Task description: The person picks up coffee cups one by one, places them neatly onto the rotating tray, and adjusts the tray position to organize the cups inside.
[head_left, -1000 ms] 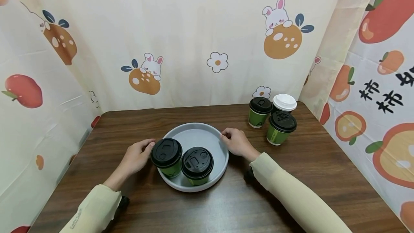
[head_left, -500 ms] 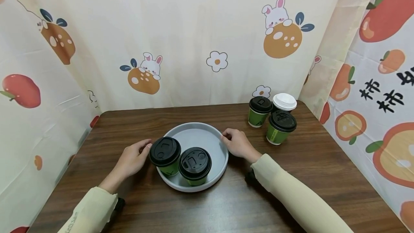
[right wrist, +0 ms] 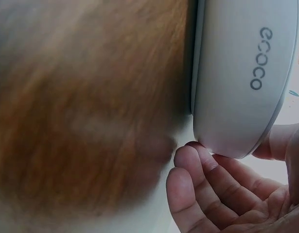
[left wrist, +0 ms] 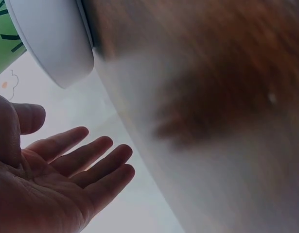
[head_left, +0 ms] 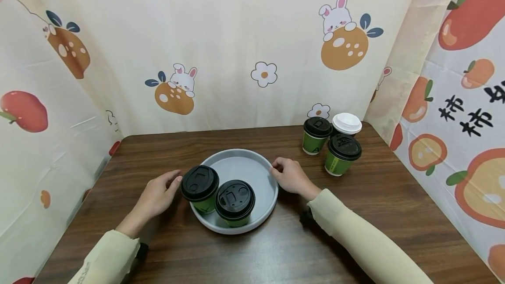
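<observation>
A round grey tray (head_left: 258, 165) lies on the table. On its near left part stand two green paper cups with black lids, a left cup (head_left: 200, 184) and a front cup (head_left: 235, 200), close together. My right hand (head_left: 292, 176) holds the tray's right rim, the thumb over the edge and the fingertips against the outer wall, which reads "ecoco" in the right wrist view. Left of the tray, my left hand (head_left: 158, 193) is just apart from it, its fingers loosely extended and nothing in them; in the left wrist view the palm (left wrist: 42, 194) shows bare below the tray wall (left wrist: 57, 43).
At the back right of the wooden table (head_left: 315, 249) stand a green cup with a black lid (head_left: 316, 136), a second one (head_left: 342, 154) nearer, and a white-lidded cup (head_left: 347, 122) partly hidden behind them. A printed curtain (head_left: 232, 34) hangs along the back and sides.
My left hand has drawn slightly left, away from the tray. Both cups have shifted a little left, the front one more. My right hand stays at the rim.
</observation>
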### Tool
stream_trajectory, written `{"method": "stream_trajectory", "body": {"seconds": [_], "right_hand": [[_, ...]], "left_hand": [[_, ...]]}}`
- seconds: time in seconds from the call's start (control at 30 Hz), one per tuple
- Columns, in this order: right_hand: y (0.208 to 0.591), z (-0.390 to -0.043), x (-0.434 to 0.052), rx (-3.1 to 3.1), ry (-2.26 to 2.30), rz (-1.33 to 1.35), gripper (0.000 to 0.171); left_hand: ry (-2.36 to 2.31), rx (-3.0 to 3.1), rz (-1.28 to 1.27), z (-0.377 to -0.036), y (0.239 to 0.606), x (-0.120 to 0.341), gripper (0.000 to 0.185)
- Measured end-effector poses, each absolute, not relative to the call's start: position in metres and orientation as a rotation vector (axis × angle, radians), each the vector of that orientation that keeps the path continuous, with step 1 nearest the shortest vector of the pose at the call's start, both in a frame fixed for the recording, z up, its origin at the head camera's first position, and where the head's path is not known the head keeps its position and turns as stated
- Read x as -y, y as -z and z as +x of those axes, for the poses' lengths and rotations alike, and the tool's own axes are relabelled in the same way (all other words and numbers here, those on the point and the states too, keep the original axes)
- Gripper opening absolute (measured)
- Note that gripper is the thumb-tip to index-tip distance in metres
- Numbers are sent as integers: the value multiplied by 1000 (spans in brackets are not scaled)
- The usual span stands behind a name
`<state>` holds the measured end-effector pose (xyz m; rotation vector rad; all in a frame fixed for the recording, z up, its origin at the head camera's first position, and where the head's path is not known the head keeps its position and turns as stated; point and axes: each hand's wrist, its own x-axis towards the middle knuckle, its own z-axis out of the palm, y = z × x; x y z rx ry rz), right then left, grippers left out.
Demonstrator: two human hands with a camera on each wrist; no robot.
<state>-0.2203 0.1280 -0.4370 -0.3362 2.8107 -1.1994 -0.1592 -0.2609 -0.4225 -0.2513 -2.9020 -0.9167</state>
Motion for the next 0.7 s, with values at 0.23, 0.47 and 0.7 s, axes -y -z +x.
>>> {"method": "stream_trajectory", "body": {"seconds": [0.23,0.47,0.7], "right_hand": [[435,-217,-129,-2799,1195,-326,13],[436,-215,-130,-2803,1186,-329,10],[436,-212,-131,-2832,1170,-354,10]], "left_hand": [[911,2912,-237,-158,423,263,49],[914,2918,-228,-155,423,264,48],[895,2937,-233,-153,423,267,51]]}}
